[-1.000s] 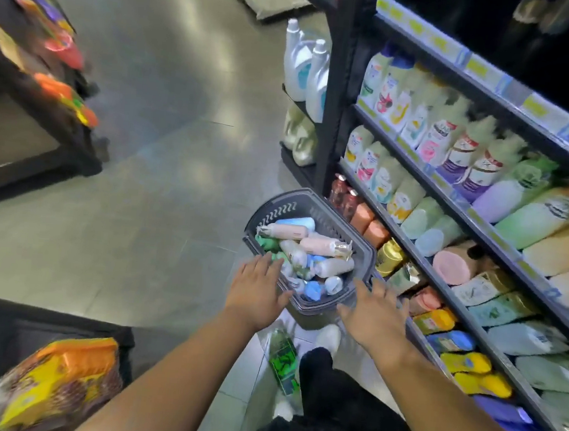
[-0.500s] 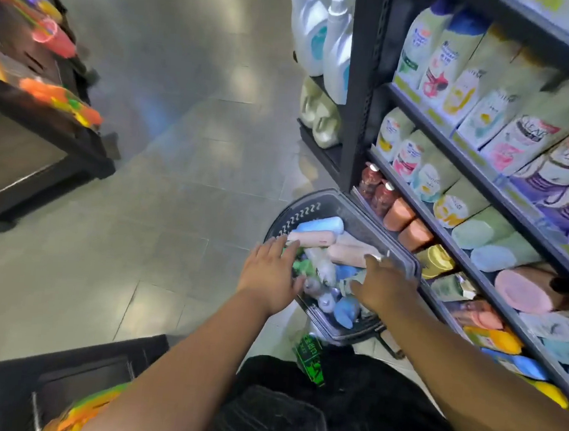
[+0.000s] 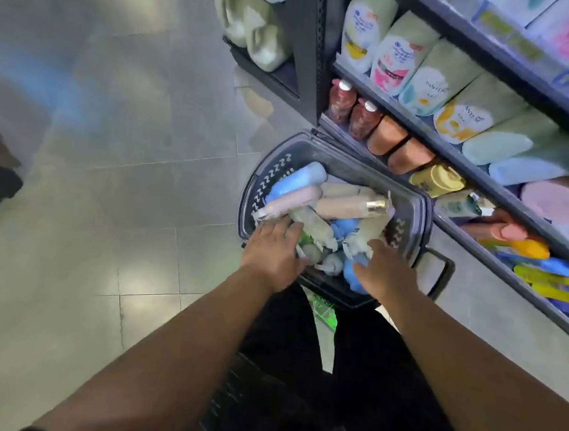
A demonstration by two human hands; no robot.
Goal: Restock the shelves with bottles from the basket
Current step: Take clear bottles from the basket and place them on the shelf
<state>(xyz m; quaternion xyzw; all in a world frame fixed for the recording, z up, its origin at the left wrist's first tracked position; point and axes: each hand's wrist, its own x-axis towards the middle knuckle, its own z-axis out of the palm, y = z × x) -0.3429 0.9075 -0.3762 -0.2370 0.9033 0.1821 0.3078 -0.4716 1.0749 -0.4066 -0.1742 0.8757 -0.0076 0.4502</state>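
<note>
Well, the basket [image 3: 257, 192] sits on the floor [image 3: 108, 165] right beside the shelves [image 3: 308, 45], I think so the bottles [image 3: 346, 205] are a short reach from their spots. They lie in a heap inside it. My left hand [image 3: 273, 252] is spread flat, fingers resting on the heap. My right hand [image 3: 386, 274] dips in by a blue bottle [image 3: 353, 277]; I cannot tell if it grips.

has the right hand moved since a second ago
Yes. The right hand was outside the basket, at its near rim. It has since gone forward past that rim and now reaches in among the bottles.
</note>
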